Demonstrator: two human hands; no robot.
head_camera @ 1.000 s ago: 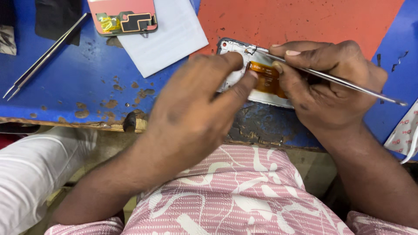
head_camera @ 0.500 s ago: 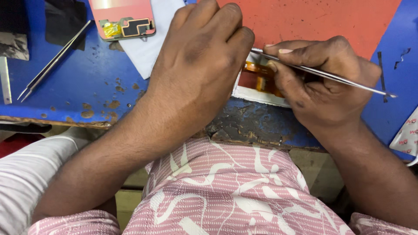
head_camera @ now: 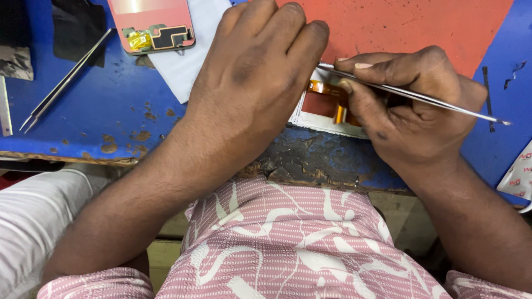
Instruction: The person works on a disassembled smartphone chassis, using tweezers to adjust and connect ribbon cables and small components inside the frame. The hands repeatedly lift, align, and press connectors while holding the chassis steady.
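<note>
Blue-painted desk [head_camera: 111, 105], worn and chipped along its near edge, seen from above by a head-worn camera; an orange-red mat [head_camera: 410, 27] covers its far right part.

Left hand [head_camera: 255, 83]: lies palm down at centre, fingers curled together and pressing on the left part of a flat phone panel [head_camera: 321, 119]. The hand hides most of that part, so whether the fingers pinch the panel or only press it cannot be told.

Right hand [head_camera: 410, 111]: just right of the left hand, fingers closed around metal tweezers [head_camera: 415, 97]. The tweezers run from their tips, at the far edge of the panel beside the left fingertips, out to the right past the hand, almost level with the desk.

Phone panel: white-edged, lying flat near the near edge of the desk, between the two hands, partly on the mat. Orange flex ribbons [head_camera: 332, 102] show on its uncovered face, under the right thumb and forefinger.

Other items: a second pair of tweezers [head_camera: 66, 80] lies loose on the far left of the desk, tips pointing near-left. A pink phone frame [head_camera: 149, 22] with a yellow-taped component rests at the far left-centre, overlapping a white sheet [head_camera: 183, 61]. A dark pad [head_camera: 77, 27] sits left of the frame. A white packet [head_camera: 518, 177] shows at the right edge.

Foreground: the person's pink patterned shirt [head_camera: 288, 243] and both forearms; a pale trouser leg [head_camera: 39, 216] at near left.
</note>
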